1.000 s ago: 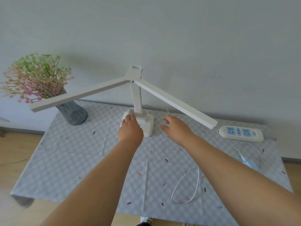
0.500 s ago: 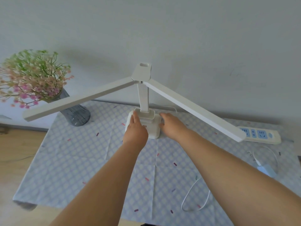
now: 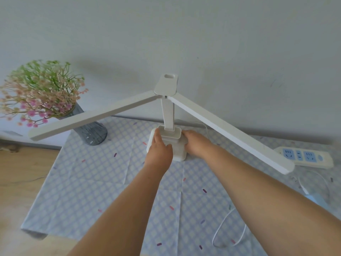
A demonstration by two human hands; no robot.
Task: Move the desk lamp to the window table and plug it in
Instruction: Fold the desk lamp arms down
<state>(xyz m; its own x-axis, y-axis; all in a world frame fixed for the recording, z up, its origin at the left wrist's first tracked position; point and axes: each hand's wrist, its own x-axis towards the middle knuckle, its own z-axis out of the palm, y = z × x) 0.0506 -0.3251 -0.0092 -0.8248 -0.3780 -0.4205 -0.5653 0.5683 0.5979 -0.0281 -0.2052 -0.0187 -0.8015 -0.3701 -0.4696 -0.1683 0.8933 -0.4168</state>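
Lamp: a white plastic desk lamp (image 3: 168, 111) with a slim upright stem is seen standing on the surface (image 3: 92, 182), near its far edge and close to the pale grey wall (image 3: 184, 34).
Lamp base: the blocky white base (image 3: 179, 153) is rested on the blue-and-white checked cloth by which the surface is covered.
Lamp arms: two long flat white light bars are spread from the slotted top plate (image 3: 167, 85), one (image 3: 92, 119) out over the vase, the other (image 3: 230, 130) out above the power strip.
Left hand: the left hand (image 3: 159, 150) is clasped on the left side of the base, the fingers curled against the cup-shaped upper part.
Right hand: the right hand (image 3: 195, 145) is wrapped on the right side of the base; its fingertips are hidden behind the base.
Lamp cord: a thin white cord (image 3: 200, 123) is seen behind the base, beside the right hand.
Vase: a ribbed grey glass vase (image 3: 92, 133) filled with pink and green artificial flowers (image 3: 40, 89) is placed at the far left corner.
Power strip: a white power strip with blue sockets (image 3: 306, 157) is laid flat at the far right.
Loose cable: a white cable loop (image 3: 213, 240) is laid on the cloth under the right forearm.
Blue item: a pale blue plug-like object (image 3: 317, 199) is seen blurred near the right edge.
Floor: wooden floor (image 3: 18, 182) is visible at the left.
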